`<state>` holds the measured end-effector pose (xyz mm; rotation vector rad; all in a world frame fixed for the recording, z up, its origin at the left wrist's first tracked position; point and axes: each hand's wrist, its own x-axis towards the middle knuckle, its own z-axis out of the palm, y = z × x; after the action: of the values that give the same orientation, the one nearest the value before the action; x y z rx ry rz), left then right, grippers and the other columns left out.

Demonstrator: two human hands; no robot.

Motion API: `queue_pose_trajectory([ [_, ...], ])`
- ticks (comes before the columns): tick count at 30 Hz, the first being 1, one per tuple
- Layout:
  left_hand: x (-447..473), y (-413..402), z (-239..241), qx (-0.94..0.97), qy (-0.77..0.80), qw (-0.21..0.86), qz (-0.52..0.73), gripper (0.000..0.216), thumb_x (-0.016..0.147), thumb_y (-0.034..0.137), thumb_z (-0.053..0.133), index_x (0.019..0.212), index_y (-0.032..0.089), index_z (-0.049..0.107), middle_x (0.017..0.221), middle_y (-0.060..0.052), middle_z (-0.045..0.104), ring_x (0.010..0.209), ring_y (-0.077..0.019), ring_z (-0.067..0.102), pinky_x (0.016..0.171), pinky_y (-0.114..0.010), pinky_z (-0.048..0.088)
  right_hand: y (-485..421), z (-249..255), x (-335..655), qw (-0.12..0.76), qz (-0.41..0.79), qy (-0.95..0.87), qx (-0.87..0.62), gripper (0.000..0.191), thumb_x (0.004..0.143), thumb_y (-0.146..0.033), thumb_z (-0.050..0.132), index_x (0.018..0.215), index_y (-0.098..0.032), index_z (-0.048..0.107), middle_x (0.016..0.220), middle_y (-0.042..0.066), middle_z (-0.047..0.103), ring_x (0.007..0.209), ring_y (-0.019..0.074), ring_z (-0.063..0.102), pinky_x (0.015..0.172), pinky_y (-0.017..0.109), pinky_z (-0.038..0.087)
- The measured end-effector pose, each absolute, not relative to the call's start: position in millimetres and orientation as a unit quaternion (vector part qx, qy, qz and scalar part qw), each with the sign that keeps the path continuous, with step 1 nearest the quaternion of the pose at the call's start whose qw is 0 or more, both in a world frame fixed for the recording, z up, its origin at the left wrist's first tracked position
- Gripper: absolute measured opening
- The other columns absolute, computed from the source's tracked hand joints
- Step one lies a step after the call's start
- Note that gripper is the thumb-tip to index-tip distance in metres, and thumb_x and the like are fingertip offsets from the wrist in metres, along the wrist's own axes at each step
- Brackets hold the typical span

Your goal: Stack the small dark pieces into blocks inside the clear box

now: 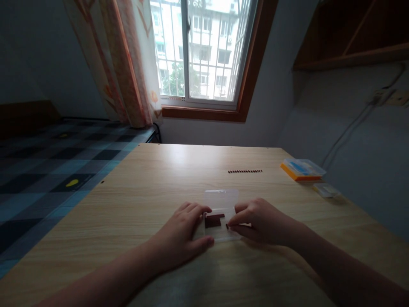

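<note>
A clear plastic box (220,235) lies on the table in front of me with its see-through lid (220,197) folded back. Dark reddish-brown small pieces (213,221) are packed together in the left part of the box. My left hand (188,230) grips the left end, thumb at the near side and fingers at the far side. Over the right part, my right hand (255,219) is closed in a pinch at a small dark piece (227,226) by its fingertips. Farther back on the table stands a row of similar small dark pieces (245,171).
The wooden table (143,183) has its back edge below a barred window (204,51). An orange case with a clear lid (302,169) and a small clear box (326,190) lie along the right edge. Left of the table is a checked bed (96,157).
</note>
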<state>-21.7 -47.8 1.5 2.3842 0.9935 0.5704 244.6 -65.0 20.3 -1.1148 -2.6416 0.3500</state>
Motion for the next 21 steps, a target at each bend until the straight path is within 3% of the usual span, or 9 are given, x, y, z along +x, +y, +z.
queue_pose_trajectory([
  [14,-21,-47,-1,0.877,0.359,0.241,0.210,0.048,0.077,0.031,0.075,0.121,0.022,0.058,0.118,-0.007,0.065,0.113,-0.0283,0.055,0.099,-0.044,0.046,-60,8,239,0.146,0.113,-0.898,-0.400,0.023,0.096,-0.030,0.054,0.103,-0.028,0.076,0.078,0.000,0.065,0.061,0.0075,0.051,0.059,0.022,0.030],
  [21,-21,-46,-1,0.877,0.361,0.240,0.210,0.048,0.077,0.030,0.075,0.121,0.023,0.058,0.118,-0.007,0.065,0.113,-0.0286,0.055,0.100,-0.045,0.046,-60,6,240,0.148,0.118,-0.899,-0.396,0.021,0.095,-0.028,0.055,0.098,-0.026,0.077,0.078,0.000,0.064,0.062,0.0072,0.051,0.059,0.021,0.031],
])
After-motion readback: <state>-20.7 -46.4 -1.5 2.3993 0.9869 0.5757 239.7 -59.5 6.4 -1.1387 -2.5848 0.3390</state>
